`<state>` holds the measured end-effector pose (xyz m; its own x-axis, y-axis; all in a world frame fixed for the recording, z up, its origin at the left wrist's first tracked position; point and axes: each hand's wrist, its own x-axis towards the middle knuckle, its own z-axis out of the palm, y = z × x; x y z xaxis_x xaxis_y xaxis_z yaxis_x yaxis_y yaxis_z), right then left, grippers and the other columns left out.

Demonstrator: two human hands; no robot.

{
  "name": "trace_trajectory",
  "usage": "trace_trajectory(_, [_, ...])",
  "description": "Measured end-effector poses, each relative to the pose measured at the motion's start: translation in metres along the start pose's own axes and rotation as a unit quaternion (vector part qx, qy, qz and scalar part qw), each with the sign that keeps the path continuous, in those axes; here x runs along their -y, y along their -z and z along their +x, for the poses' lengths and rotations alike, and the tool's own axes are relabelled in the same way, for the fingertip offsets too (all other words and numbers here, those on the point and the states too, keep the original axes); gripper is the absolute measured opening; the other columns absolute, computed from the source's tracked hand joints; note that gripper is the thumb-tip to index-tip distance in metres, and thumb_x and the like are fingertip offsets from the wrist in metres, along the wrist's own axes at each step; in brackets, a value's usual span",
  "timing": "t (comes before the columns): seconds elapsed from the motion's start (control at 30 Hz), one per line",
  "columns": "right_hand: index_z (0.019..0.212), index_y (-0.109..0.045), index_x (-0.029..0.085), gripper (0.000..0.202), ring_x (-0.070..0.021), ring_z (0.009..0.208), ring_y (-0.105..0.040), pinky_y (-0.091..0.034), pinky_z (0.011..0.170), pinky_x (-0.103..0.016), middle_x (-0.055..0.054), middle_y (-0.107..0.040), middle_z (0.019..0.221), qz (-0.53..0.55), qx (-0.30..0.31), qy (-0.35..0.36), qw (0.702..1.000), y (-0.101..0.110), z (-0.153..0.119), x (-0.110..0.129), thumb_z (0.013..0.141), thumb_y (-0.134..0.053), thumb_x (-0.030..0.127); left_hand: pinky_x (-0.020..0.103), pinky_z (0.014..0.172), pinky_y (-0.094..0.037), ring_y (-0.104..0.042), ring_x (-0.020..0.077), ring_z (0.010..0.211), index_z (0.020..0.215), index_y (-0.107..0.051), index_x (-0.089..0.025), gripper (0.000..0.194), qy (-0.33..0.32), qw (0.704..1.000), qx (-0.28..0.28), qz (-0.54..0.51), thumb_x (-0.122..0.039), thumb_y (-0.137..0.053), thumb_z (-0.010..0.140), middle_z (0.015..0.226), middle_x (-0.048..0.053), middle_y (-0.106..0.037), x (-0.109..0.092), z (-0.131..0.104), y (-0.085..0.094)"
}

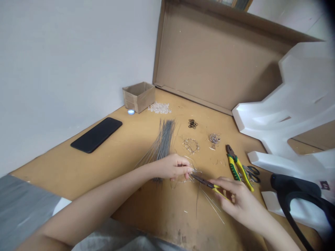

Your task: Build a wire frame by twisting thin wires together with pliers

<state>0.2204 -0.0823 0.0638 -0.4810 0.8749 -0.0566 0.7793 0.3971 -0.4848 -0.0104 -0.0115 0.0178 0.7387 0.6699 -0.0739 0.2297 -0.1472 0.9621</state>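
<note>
My left hand is closed in a pinch on a thin wire piece, whose exact shape is too fine to make out. Small needle-nose pliers with yellow handles are in my right hand, and their tips meet the wire at my left fingertips. Beneath my left wrist lies a bundle of straight grey wires. A ring of bent wire rests just beyond my left hand. Loose straight wires lie below the pliers.
Larger green-yellow pliers and scissors lie at the right. Farther back are black rings, a small wire pile, clear beads and a cardboard box. A black phone lies left; white foam stands right.
</note>
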Motion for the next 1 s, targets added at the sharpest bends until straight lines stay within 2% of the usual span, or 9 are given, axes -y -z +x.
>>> trace_trajectory(0.17, [0.099,-0.063,0.016,0.027,-0.0129,0.057,-0.055,-0.044,0.055,-0.024,-0.003,-0.063,0.071,0.020,0.018,-0.012,1.000,0.001,0.003,0.001,0.079,-0.046,0.017,0.013,0.038,-0.032,-0.039,0.0039,0.035,0.073,-0.064,-0.011,0.031,0.005,1.000,0.009,-0.013,-0.036,-0.047,0.081,0.040,-0.006,-0.042,-0.002,0.000,0.001])
trace_trajectory(0.43, [0.101,-0.064,0.016,0.029,-0.0170,0.069,-0.060,-0.047,0.062,-0.027,-0.007,-0.066,0.084,0.058,0.027,-0.030,0.997,0.003,0.002,-0.001,0.081,-0.043,0.022,0.013,0.040,-0.032,-0.037,0.0028,0.032,0.065,-0.060,-0.010,0.034,0.009,0.998,0.035,-0.050,-0.036,-0.046,0.082,0.038,-0.007,-0.043,-0.004,0.000,0.003])
trace_trajectory(0.63, [0.104,-0.061,0.017,0.029,-0.0140,0.064,-0.057,-0.045,0.059,-0.026,-0.004,-0.063,0.077,0.043,0.006,-0.011,0.999,0.002,-0.003,0.000,0.080,-0.045,0.020,0.014,0.038,-0.031,-0.035,0.0023,0.030,0.064,-0.057,-0.011,0.034,0.020,0.997,0.033,-0.073,-0.036,-0.045,0.083,0.040,-0.007,-0.046,-0.003,0.001,0.002])
trace_trajectory(0.8, [0.105,-0.059,0.016,0.029,-0.0123,0.061,-0.056,-0.044,0.057,-0.024,-0.004,-0.061,0.078,0.014,-0.005,-0.008,1.000,-0.005,-0.002,-0.001,0.079,-0.046,0.017,0.015,0.040,-0.032,-0.036,0.0028,0.029,0.065,-0.056,-0.011,0.034,0.025,0.997,0.022,-0.072,-0.036,-0.043,0.084,0.037,-0.008,-0.044,-0.003,0.002,0.000])
trace_trajectory(1.0, [0.107,-0.056,0.015,0.030,-0.0115,0.060,-0.056,-0.047,0.056,-0.023,-0.006,-0.061,0.084,-0.023,-0.048,0.023,0.998,-0.014,-0.005,-0.002,0.078,-0.046,0.017,0.015,0.038,-0.030,-0.035,0.0028,0.027,0.064,-0.055,-0.011,0.034,0.019,0.995,0.035,-0.087,-0.033,-0.041,0.086,0.034,-0.008,-0.042,-0.004,0.003,0.001])
